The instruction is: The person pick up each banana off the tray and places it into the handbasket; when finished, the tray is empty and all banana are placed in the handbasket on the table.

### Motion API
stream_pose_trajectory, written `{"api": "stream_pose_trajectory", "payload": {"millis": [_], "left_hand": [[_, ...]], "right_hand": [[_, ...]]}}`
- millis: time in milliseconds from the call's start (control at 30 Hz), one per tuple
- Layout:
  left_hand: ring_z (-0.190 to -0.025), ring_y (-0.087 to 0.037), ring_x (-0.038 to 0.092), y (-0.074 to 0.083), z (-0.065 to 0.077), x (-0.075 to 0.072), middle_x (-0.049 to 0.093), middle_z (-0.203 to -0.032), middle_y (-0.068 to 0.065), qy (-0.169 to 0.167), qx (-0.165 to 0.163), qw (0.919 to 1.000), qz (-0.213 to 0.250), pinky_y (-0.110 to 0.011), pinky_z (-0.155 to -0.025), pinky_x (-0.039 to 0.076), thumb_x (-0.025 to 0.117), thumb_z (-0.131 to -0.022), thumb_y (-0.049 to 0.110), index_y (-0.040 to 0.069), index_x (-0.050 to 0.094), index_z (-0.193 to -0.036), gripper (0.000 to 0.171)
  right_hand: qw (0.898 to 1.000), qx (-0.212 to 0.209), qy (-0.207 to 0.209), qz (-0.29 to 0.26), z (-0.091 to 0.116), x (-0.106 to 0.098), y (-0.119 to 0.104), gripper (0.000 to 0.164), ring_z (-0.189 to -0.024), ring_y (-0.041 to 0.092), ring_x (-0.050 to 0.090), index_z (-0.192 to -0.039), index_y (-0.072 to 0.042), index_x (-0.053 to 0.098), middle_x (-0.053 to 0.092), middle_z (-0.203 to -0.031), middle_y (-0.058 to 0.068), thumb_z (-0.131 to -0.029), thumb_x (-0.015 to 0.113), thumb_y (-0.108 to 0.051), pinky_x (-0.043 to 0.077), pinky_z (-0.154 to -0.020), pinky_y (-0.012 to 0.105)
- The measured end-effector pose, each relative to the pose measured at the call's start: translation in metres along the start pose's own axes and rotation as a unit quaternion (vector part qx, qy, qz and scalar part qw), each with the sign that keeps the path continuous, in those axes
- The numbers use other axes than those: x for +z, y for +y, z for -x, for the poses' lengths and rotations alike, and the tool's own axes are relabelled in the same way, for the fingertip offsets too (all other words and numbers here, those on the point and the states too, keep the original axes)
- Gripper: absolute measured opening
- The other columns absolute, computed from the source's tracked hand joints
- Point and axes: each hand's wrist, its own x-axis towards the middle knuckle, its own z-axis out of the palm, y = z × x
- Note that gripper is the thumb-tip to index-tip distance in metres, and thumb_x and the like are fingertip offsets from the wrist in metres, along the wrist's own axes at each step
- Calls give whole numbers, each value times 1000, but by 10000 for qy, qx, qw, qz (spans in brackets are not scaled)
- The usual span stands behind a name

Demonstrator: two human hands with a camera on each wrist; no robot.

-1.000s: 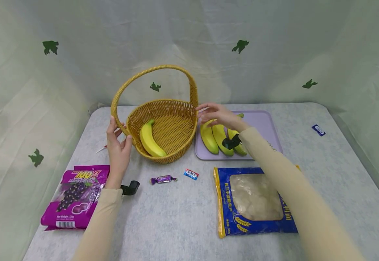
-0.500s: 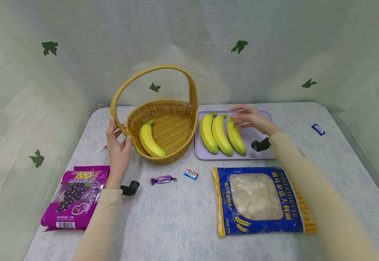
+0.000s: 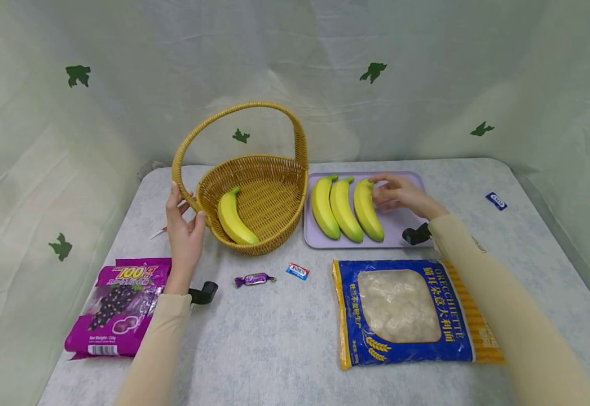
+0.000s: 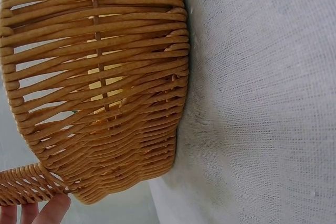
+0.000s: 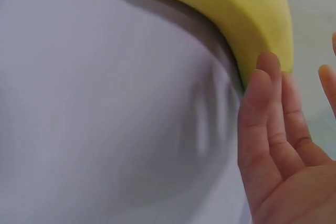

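Observation:
My left hand (image 3: 185, 237) holds the wicker basket (image 3: 280, 239) at the foot of its arched handle, thumb in front and fingers behind. In the left wrist view, fingertips (image 4: 55, 208) show at the handle's base. One yellow banana (image 3: 233, 217) lies inside the basket, at its left. My right hand (image 3: 401, 194) is over the lilac tray (image 3: 401, 228), its fingertips right at the upper end of the rightmost banana (image 3: 368, 211). Seen from the right wrist, the fingers (image 5: 257, 119) extend nearly straight along that banana's side. Two more bananas, the left one (image 3: 324, 206) and the middle one (image 3: 344, 208), lie beside it.
In front of the tray lies a blue pasta bag (image 3: 399, 310). A purple candy bag (image 3: 114, 307) is at the left. Small wrapped sweets are scattered about: a purple one (image 3: 254, 279), a red-and-blue one (image 3: 297, 270) and a dark blue one (image 3: 496, 201).
My right hand has moved rightward from the basket's rim, over the bananas, to the far side of the rightmost one. The left hand and basket have stayed put.

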Motion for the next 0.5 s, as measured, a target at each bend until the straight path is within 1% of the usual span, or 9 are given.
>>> {"api": "stream_pose_trajectory", "payload": {"millis": [33, 167, 267, 367, 500], "left_hand": [[-118, -33, 44, 0, 0, 0, 37, -136, -15, 3, -1, 10000, -4, -20, -86, 49, 48, -94, -6, 14, 14, -150, 69], [-117, -33, 45, 1, 0, 0, 37, -135, -15, 21, 9, 10000, -17, -20, -86, 49, 49, -94, -5, 14, 15, -150, 69], [-117, -35, 45, 0, 0, 0, 37, -134, -18, 36, -2, 10000, 11, -20, -86, 49, 48, -94, -5, 13, 15, -150, 68], [-117, -36, 45, -1, 0, 0, 37, -134, -19, 46, 22, 10000, 8, -20, -85, 49, 48, -94, -6, 13, 15, -150, 67], [-117, -37, 45, 0, 0, 0, 38, -133, -19, 43, 19, 10000, -14, -20, -85, 50, 48, -94, -7, 12, 15, -149, 67]], "right_hand": [[9999, 5, -65, 115, -2, 0, 4, 50, -100, 32, 59, -142, -6, 40, 52, -123, 24, -95, 55, -12, 51, -84, 46], [9972, 86, -476, 566, -4, 3, 5, 58, -98, 34, 59, -148, -11, 32, 48, -124, 26, -95, 57, -17, 51, -84, 50], [9945, 121, -660, 799, -6, 7, 5, 65, -97, 33, 57, -150, -14, 29, 45, -124, 28, -94, 60, -22, 51, -84, 49], [9920, 136, -659, 1067, -7, 12, 3, 66, -95, 30, 55, -150, -16, 30, 44, -124, 27, -94, 61, -26, 52, -80, 44], [9905, 46, -476, 1286, -7, 17, 1, 63, -90, 28, 55, -147, -14, 34, 45, -120, 25, -92, 63, -27, 52, -75, 38]]}}
